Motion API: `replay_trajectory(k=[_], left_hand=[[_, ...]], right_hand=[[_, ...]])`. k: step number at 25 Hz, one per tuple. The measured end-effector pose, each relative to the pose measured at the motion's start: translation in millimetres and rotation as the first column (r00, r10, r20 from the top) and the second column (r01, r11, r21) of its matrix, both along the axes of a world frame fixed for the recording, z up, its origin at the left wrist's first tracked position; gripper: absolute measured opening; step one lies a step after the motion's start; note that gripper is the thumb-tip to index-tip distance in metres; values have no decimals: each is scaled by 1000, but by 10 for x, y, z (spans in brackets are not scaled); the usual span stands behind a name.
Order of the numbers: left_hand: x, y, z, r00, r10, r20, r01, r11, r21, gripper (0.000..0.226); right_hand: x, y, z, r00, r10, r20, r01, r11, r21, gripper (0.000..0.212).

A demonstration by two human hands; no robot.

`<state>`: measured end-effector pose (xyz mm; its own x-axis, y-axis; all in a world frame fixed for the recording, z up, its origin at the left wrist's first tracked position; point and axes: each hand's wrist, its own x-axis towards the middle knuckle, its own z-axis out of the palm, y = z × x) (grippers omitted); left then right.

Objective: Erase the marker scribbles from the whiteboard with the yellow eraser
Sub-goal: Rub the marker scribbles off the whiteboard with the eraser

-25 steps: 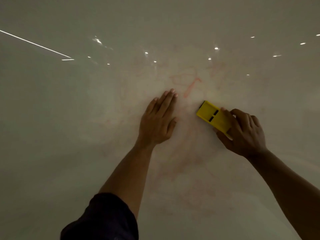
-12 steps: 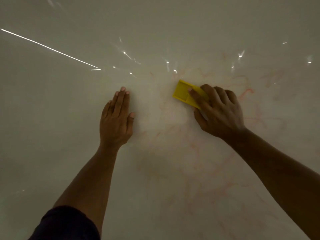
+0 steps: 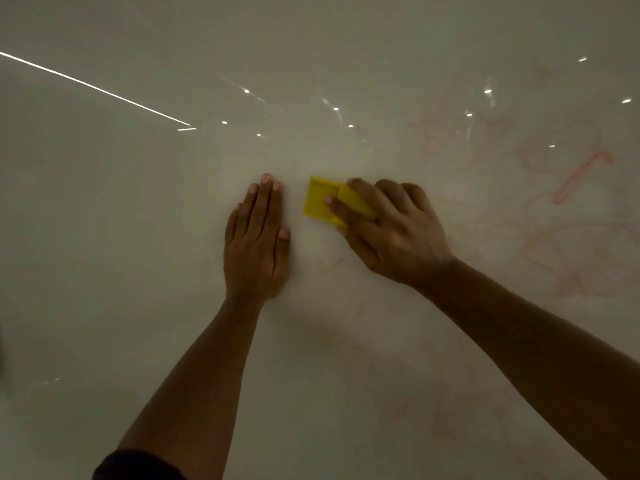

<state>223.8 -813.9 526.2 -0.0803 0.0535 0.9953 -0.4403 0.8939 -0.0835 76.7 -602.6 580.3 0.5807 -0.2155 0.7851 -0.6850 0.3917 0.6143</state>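
A glossy whiteboard (image 3: 138,271) fills the whole view. My right hand (image 3: 391,233) presses the yellow eraser (image 3: 320,200) flat against the board, its fingers covering the eraser's right half. My left hand (image 3: 258,244) lies flat on the board just left of the eraser, fingers together, holding nothing. A clear red marker stroke (image 3: 578,176) remains at the upper right, with faint reddish scribbles (image 3: 561,247) below it. Pale pink smears (image 3: 433,403) show at the lower right.
Ceiling lights reflect as bright dots (image 3: 336,108) and a long white line (image 3: 93,86) across the board's upper part. A dark sleeve (image 3: 138,465) shows at the bottom edge.
My right hand has swept the eraser leftwards across the board, away from the red stroke, ending close to my left hand. The view has shifted left with it.
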Motion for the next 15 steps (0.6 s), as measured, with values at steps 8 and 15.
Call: replay_trajectory(k=[8, 15], left_hand=[[-1, 25, -10, 1000, 9, 7, -9, 1000, 10, 61], [21, 86, -5, 1000, 6, 28, -7, 998, 62, 64]], right_hand=[[-87, 147, -108, 970, 13, -243, 44, 972, 229, 35], [-89, 47, -746, 953, 135, -273, 31, 850, 526, 31]])
